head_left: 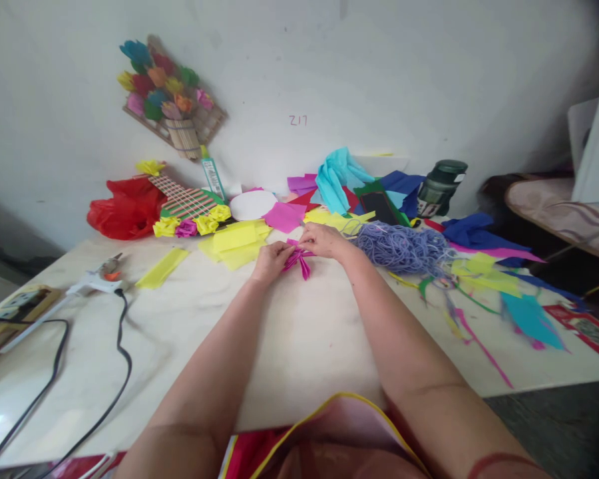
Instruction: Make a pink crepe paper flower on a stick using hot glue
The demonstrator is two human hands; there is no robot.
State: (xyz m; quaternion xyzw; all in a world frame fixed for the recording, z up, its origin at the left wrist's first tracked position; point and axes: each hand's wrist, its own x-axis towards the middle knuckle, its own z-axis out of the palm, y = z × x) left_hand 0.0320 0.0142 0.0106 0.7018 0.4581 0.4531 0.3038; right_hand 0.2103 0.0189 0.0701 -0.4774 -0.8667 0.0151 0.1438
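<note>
Yellow-edged cloth [337,414] up close, and over the tabletop [319,339] your left hand [272,262] and right hand [325,241] have fingers [281,249] pinching magenta paper [305,269]!

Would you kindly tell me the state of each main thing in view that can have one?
Left hand: pinching the magenta paper
Right hand: pinching it too
Magenta paper: gathered, ends splayed
Purple yarn: tangled heap
Red plastic bag: crumpled
Yellow paper strip: lying flat
Light-blue crepe paper: crumpled
Dark green jar: standing, lid on
White glue gun: lying down; on or off unclear
Flower arrangement: assembled, tilted
</note>
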